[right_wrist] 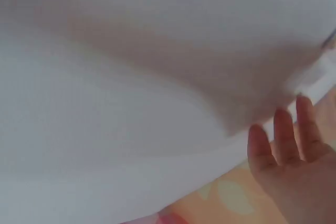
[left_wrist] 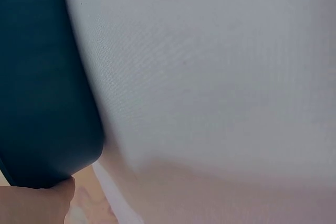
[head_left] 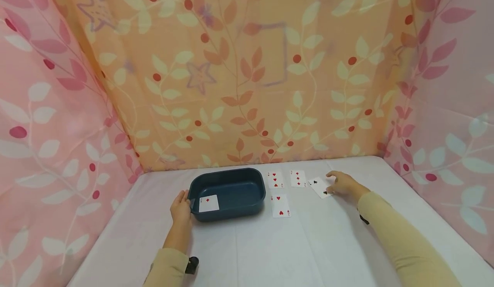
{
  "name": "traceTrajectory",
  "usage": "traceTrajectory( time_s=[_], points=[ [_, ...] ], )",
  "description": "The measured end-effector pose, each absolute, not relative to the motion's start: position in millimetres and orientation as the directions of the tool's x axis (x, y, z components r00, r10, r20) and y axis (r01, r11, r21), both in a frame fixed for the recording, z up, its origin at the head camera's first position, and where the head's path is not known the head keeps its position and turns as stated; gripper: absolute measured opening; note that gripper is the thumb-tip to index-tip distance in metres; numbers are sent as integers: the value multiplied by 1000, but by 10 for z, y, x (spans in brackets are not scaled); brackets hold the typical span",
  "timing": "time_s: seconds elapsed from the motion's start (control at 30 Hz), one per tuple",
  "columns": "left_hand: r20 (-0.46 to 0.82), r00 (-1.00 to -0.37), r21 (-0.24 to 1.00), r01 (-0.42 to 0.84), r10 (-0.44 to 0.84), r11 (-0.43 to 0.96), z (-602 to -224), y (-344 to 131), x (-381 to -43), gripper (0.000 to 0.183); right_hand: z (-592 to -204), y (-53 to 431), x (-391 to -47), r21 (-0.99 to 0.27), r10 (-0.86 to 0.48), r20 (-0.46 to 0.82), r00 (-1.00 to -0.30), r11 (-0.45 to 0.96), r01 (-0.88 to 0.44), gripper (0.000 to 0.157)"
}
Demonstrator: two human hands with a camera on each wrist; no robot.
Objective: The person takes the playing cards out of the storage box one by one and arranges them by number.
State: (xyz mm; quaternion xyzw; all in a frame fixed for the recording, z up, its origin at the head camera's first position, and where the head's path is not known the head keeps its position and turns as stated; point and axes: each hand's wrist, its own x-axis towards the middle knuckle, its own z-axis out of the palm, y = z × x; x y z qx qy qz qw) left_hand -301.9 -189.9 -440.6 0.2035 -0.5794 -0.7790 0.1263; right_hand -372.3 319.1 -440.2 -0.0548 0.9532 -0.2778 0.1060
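My left hand (head_left: 180,209) grips the left end of a dark blue plastic basin (head_left: 227,214), its thumb at the rim. That grip also shows in the left wrist view, where the thumb (left_wrist: 39,203) meets the end of the basin (left_wrist: 47,87). A playing card with a red diamond (head_left: 209,204) lies inside, at the left. At the right, my right hand (head_left: 344,184) is over a clubs card (head_left: 320,187) lying askew, thumb at its edge and fingers spread apart. In the right wrist view three fingers of the right hand (right_wrist: 294,166) extend; the card cannot be made out there.
Between basin and right hand lie a card with three hearts (head_left: 275,180), a card with three diamonds (head_left: 298,178) and, nearer, a two of hearts (head_left: 281,206). A white cloth covers the table (head_left: 262,252). Patterned curtains (head_left: 231,85) stand behind and at both sides.
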Motion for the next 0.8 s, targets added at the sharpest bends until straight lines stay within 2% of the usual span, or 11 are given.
traceTrajectory(
  time_s=[0.1,0.3,0.43,0.63,0.8],
  points=[
    [-175,-885,954,-44,-431,-296,-4410,-1904,-3011,55,-4453,3225,-3752,-459,-272,-131,-953,869,-185,65],
    [-179,-887,962,-69,-425,-263,-4401,-1904,-2989,53,-4494,3283,-3791,-397,-304,-199,-932,894,-207,63],
    [-180,-886,964,-74,-428,-254,-4412,-1908,-2993,53,-4507,3286,-3716,-379,-295,-185,-937,902,-209,65],
    [-185,-881,961,-69,-436,-269,-4430,-1929,-3019,54,-4543,3194,-3510,-336,-338,-99,-936,897,-288,62],
    [-193,-883,957,-73,-427,-281,-4419,-1922,-3009,55,-4601,3080,-3337,-395,-409,-4,-912,839,-374,61]
  ],
)
